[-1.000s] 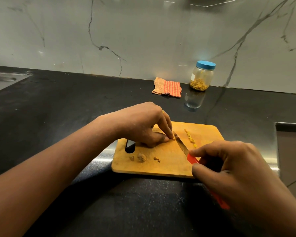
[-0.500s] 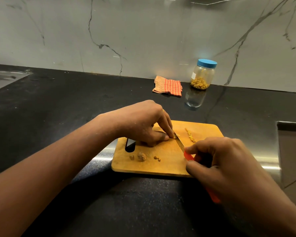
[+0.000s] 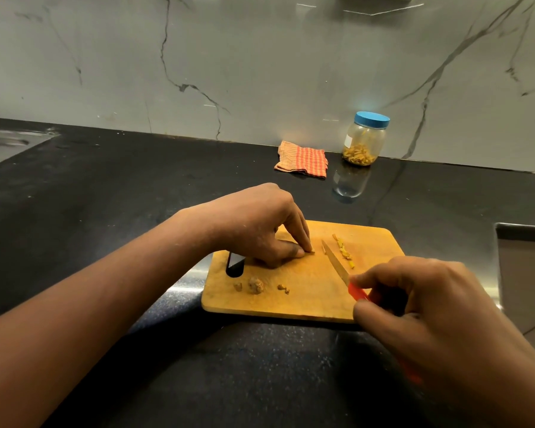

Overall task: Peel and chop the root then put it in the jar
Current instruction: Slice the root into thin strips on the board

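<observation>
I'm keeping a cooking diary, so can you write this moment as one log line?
step: chopping root | left hand: pinning root piece on cutting board | right hand: holding knife | cut pieces: on board | jar: lid on, by wall

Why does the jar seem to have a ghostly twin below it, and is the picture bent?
Head view: the glossy black counter mirrors the jar, making the twin; a light glare sits on the wall beside its lid; the wide lens bows the counter's back edge; the right hand looks soft up close.
</observation>
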